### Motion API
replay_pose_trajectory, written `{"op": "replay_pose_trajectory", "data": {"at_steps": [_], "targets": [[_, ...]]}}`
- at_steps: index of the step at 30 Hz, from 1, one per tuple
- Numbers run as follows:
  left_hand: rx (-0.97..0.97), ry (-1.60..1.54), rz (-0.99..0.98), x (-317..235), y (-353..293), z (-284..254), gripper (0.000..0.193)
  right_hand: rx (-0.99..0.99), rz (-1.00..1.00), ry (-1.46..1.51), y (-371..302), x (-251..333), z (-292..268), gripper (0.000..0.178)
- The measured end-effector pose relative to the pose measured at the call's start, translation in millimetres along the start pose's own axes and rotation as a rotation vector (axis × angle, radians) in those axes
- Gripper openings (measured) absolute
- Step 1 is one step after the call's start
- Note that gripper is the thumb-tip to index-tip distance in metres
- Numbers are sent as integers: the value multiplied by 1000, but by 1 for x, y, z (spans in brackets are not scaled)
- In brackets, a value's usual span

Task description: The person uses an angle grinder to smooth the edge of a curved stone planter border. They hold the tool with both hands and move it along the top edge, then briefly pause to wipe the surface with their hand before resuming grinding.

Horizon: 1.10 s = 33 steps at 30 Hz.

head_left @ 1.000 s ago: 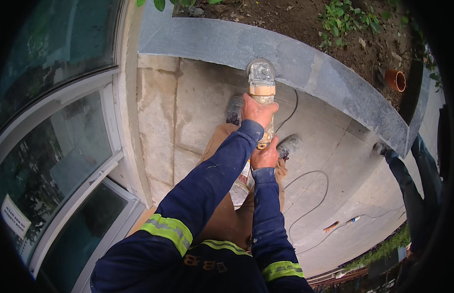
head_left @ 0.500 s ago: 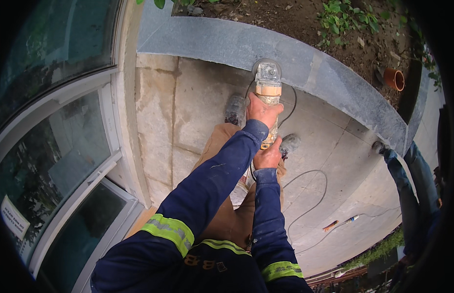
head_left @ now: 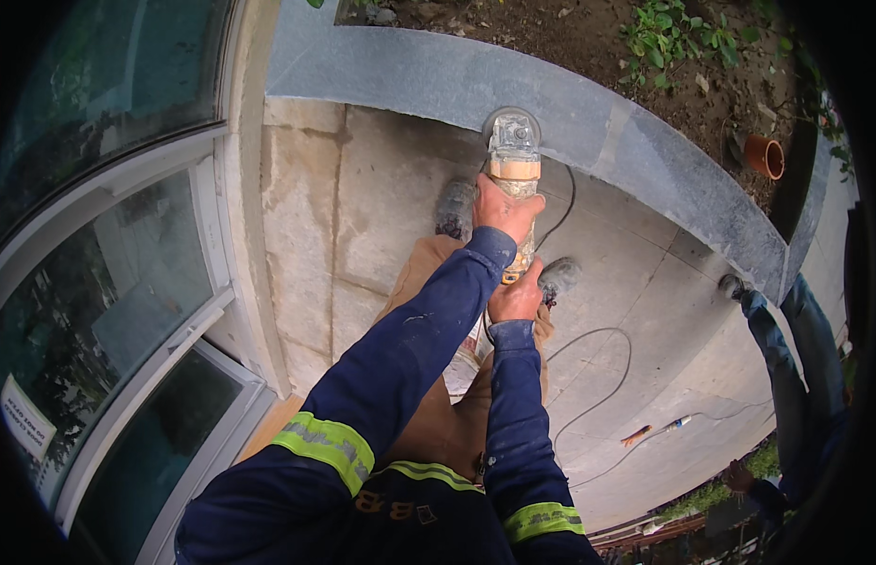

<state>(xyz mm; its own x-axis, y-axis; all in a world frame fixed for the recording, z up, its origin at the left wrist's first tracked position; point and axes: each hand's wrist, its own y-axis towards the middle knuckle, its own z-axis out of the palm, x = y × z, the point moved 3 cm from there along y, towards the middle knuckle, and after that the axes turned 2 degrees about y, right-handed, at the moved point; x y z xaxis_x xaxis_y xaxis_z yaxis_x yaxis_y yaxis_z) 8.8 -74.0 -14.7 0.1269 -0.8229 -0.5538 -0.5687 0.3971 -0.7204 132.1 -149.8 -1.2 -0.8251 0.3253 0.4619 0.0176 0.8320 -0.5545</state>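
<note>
A worn, dust-covered angle grinder [head_left: 515, 169] lies against the grey stone ledge [head_left: 400, 71], its round disc over the ledge's near edge. My left hand [head_left: 506, 209] is wrapped round the grinder's body just behind its orange-tan collar. Farther back, my right hand [head_left: 517, 299] grips the rear end of the tool. Both sets of fingers are closed on it, partly hidden by the hands themselves. A dark cord [head_left: 571, 202] shows beside the grinder.
Glass doors [head_left: 127, 273] in a pale frame stand at left. Beyond the ledge are soil, plants [head_left: 673, 38] and a terracotta pot [head_left: 763, 156]. Another person's legs [head_left: 786, 367] are at right. On the paving lie a looping cable [head_left: 629, 358] and a connector [head_left: 681, 422].
The grinder and both hands have shifted slightly away from me, with the disc a little farther over the ledge. The other person's hand now shows at lower right.
</note>
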Motion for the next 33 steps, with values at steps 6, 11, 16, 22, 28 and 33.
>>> {"op": "replay_pose_trajectory", "data": {"at_steps": [6, 11, 16, 22, 28, 33], "targets": [[-10, -11, 0, 0, 5, 0, 72, 37, 23, -1, 4, 3, 1, 70], [20, 3, -13, 3, -8, 8, 71, -14, 26, -57, -3, -8, -5, 74], [-15, -42, 27, -1, 4, 5, 69, 1, -10, 3, 8, 4, -6, 66], [-26, 17, -21, 6, -6, -4, 69, 27, 40, -8, -9, -2, 0, 70], [-9, -47, 39, -1, 7, 2, 70, 12, 0, -22, 9, 7, 0, 71], [-59, 2, -12, 12, 3, -5, 68, 66, 22, 8, -1, 1, 3, 69]]}}
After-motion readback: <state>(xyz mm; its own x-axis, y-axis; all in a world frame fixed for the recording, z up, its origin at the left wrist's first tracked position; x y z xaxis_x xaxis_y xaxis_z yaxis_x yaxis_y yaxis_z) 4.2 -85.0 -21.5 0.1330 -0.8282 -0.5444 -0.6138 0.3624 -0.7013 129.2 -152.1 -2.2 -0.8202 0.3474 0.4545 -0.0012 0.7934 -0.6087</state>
